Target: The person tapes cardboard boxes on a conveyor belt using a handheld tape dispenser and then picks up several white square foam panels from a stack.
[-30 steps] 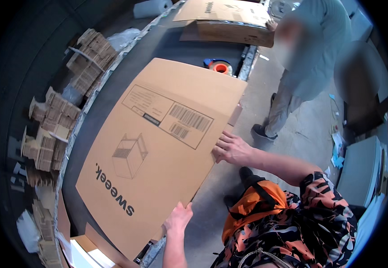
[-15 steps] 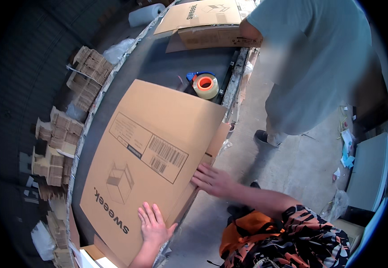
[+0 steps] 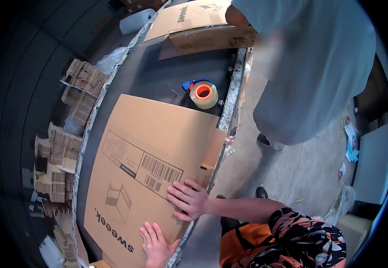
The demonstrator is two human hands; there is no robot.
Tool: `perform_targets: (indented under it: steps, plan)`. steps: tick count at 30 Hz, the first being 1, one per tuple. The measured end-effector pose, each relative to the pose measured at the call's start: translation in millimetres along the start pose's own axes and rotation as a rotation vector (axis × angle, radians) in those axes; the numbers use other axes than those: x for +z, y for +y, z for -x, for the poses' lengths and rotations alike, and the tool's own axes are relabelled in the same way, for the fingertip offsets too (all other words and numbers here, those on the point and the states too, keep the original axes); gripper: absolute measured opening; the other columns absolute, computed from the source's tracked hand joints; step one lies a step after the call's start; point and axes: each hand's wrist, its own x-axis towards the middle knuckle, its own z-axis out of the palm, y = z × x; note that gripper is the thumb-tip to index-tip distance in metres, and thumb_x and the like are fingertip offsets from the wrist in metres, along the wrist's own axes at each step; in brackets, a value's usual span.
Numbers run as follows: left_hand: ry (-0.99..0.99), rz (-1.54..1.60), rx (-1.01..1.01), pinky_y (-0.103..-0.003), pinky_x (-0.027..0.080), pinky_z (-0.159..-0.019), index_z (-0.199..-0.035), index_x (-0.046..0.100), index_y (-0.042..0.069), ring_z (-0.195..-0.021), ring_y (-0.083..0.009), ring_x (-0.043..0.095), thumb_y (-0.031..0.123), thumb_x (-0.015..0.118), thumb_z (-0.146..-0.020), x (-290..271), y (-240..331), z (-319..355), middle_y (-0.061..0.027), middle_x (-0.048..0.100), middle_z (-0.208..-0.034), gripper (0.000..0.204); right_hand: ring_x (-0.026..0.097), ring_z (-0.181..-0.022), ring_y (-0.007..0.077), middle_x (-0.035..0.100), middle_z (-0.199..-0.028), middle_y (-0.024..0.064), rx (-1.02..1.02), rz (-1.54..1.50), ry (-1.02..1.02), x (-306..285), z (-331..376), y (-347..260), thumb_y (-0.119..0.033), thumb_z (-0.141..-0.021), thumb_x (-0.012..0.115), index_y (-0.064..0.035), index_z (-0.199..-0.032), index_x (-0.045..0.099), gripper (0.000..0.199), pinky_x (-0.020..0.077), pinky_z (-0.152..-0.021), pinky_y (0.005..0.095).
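A large brown cardboard box (image 3: 136, 134) lies on the dark conveyor belt, its printed top panel facing up. My left hand (image 3: 156, 245) rests on the near part of that panel, fingers spread. Farther along the right edge, my right hand (image 3: 189, 200) lies flat on the panel with its fingers stretched out. Neither hand grips anything. A side flap (image 3: 215, 149) sticks out past the box's right edge. Just beyond the box's far end is a tape dispenser (image 3: 204, 94) with a clear roll, an orange core and a blue handle.
A second cardboard box (image 3: 212, 38) sits farther up the belt, where a co-worker in a grey-green shirt (image 3: 314, 67) stands at the right. The belt has a worn metal rail (image 3: 233, 96). Stacks of flattened cardboard (image 3: 60, 147) line the left side. Scraps (image 3: 351, 138) litter the floor.
My right hand has moved from the box's side edge onto its top panel. My left hand stays on the panel, a little lower in view. The whole view has shifted slightly.
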Motion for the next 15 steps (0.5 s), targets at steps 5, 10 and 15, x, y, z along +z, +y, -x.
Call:
perform_targets:
  steps: [5, 10, 15]
  plan:
    - [-0.15, 0.167, 0.033, -0.068, 0.026, -0.104, -0.142, 0.024, -0.012, -0.13, -0.0594, 0.026, 0.047, 0.077, -0.069, -32.2, -2.2, -22.8, -0.0391, 0.018, -0.146, 0.108, 0.061, -0.111, 0.031, 0.065, -0.116, 0.0173, -0.016, 0.005, 0.011, 2.7, 6.8, 3.4, -0.031, -0.079, 0.058, 0.0015, -0.106, 0.067, 0.044, 0.0363, -0.102, 0.0441]
    - [0.273, 0.379, -0.211, -0.047, 0.035, -0.105, -0.14, 0.035, -0.006, -0.125, -0.042, 0.043, 0.047, 0.055, -0.089, -27.2, -159.5, -168.0, -0.0283, 0.042, -0.136, 0.076, 0.064, -0.109, 0.0277, 0.068, -0.111, 0.0133, 0.056, -0.009, 0.036, -7.0, 5.5, 1.2, -0.02, -0.076, 0.056, -0.0003, -0.101, 0.07, 0.035, 0.0393, -0.1, 0.0411]
    - [-0.077, 0.549, -0.655, -0.046, 0.036, -0.102, -0.126, 0.056, -0.003, -0.121, -0.0426, 0.05, 0.063, 0.02, -0.096, 50.9, -325.6, -310.4, -0.0278, 0.058, -0.122, 0.081, 0.065, -0.108, 0.0267, 0.069, -0.111, 0.0128, 0.051, -0.024, 0.047, 1.9, 4.4, -2.7, -0.019, -0.076, 0.055, -0.0005, -0.1, 0.07, 0.034, 0.0406, -0.099, 0.0397]
